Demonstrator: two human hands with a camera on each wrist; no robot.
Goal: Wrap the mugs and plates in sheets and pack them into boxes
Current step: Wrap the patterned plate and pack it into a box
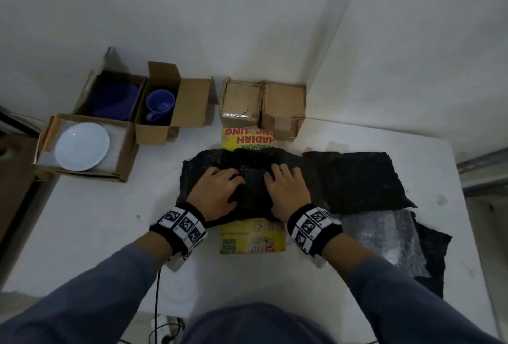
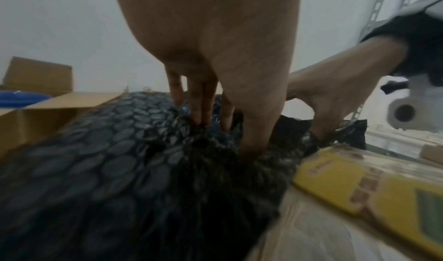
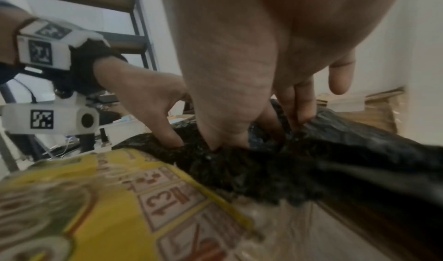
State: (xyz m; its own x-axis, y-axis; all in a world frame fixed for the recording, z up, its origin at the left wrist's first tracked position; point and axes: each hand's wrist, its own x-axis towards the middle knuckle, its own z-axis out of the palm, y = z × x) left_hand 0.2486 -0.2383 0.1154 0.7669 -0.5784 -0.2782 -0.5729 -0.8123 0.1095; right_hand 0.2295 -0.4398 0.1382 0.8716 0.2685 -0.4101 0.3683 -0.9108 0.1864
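A black bubble-wrap sheet (image 1: 253, 167) lies bunched over a yellow printed cardboard box (image 1: 253, 239) at the table's middle. My left hand (image 1: 220, 189) and right hand (image 1: 286, 187) sit side by side on it. Their curled fingers and thumbs dig into its folds and grip them. In the left wrist view the fingertips (image 2: 201, 117) sink into the wrap (image 2: 107, 151). In the right wrist view the thumb and fingers (image 3: 302, 109) pinch the gathered sheet (image 3: 311, 160) above the yellow box (image 3: 95, 208). Whatever is under the sheet is hidden.
At the back left stand three open boxes: one with a white plate (image 1: 82, 146), one with a blue mug (image 1: 160, 104), one with a dark blue plate (image 1: 115, 100). Two closed boxes (image 1: 240, 103) stand behind the yellow box. More black sheets (image 1: 357, 178) and clear bubble wrap (image 1: 379, 231) lie to the right.
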